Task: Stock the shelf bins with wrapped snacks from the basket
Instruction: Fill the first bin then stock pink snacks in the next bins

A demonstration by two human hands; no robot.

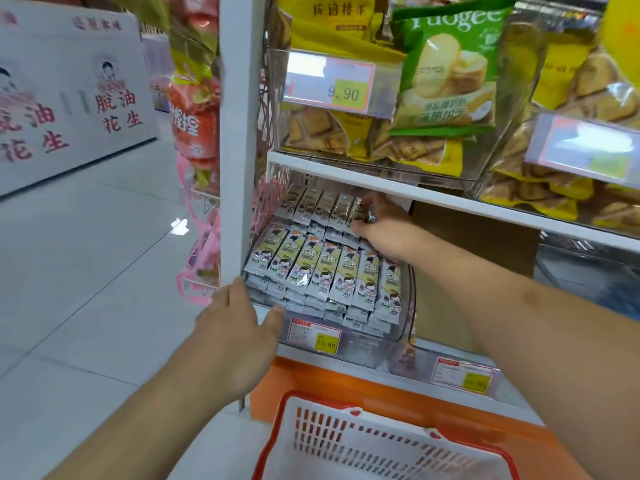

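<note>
Green biscuit bag [450, 64] above yellow price tag [332, 85].

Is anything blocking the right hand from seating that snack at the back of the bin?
Nothing visible blocks it. The right hand already holds the wrapped snack at the right end of the back row, under the white shelf. The left hand rests on the clear bin front, out of the way.

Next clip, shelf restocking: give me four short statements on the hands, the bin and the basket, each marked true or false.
1. The right hand reaches into the back row of the clear plastic bin of wrapped snack bars. True.
2. The left hand holds a snack bar. False: it is open at the bin's front left corner.
3. The white basket with a red rim hangs on the upper shelf. False: it sits low, below the bin.
4. The bin's yellow price tag reads 15.80. True.
</note>
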